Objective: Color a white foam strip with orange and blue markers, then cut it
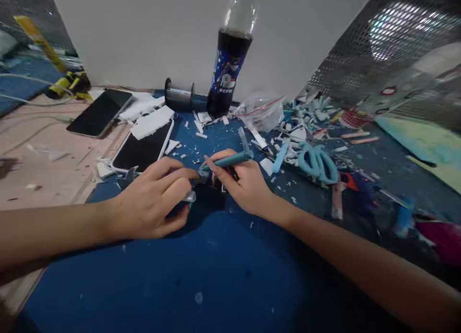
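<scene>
In the middle of the blue work surface [223, 256], my two hands are close together. My right hand [248, 184] pinches a slim teal pen-shaped tool [232, 160], its rounded end pointing up to the right. The tool's other end reaches toward a small speckled greyish piece [204, 173] by my left fingertips. My left hand [158, 196] is curled closed around a small tube-like piece with a clear end [189, 196]; most of it is hidden by the fingers. Dark shadow under the hands hides what lies there.
A Pepsi bottle [230, 69] stands behind the hands, beside a dark spool [179, 97]. Two phones, a black one [101, 112] and a white-edged one [142, 146], lie at left. Blue-handled scissors [317, 162], white scraps [298, 134] and a plastic bag [261, 112] crowd the right.
</scene>
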Demonstrator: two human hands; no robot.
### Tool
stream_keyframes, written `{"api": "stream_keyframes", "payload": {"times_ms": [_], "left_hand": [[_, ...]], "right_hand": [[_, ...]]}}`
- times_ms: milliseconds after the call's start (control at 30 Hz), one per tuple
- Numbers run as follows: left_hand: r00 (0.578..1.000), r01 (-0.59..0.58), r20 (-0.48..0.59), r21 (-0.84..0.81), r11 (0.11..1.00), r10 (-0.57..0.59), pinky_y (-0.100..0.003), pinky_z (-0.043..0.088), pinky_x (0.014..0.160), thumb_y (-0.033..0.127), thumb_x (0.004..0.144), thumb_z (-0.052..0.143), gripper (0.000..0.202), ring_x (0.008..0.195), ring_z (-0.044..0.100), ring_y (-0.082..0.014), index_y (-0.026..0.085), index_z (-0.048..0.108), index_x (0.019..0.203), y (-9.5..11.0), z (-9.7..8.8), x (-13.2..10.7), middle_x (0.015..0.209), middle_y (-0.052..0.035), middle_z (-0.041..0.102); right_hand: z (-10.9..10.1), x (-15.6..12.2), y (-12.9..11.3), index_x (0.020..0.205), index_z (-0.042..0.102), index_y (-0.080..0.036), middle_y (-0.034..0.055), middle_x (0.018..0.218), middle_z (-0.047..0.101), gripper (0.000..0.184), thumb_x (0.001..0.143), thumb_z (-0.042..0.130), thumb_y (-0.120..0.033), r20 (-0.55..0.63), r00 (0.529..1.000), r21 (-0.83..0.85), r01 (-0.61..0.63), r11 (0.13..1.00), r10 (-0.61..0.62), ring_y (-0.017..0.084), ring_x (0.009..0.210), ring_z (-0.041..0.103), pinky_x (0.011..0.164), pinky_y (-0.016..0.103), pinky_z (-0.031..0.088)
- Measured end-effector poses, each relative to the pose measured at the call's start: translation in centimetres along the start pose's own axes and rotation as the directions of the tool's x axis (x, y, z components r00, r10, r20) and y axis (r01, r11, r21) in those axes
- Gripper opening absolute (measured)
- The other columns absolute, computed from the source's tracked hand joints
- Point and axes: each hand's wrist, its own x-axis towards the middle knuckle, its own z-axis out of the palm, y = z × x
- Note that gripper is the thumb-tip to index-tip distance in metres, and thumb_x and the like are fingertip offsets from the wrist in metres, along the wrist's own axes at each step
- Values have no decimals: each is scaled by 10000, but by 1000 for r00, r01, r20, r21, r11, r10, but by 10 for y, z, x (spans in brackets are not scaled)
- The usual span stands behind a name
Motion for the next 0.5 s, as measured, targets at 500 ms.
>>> {"api": "stream_keyframes", "payload": {"times_ms": [500], "left_hand": [[1000,5,10,-16,1000,-5,-420,457,756,147,743,513,94,887,524,-244,148,430,788,-2,2,2,1029,-141,592]], "right_hand": [[2,0,-1,820,544,-148,13,778,573,118,880,469,-217,-42,999,-27,-2,1000,1,61,587,521,579,209,445]]}}
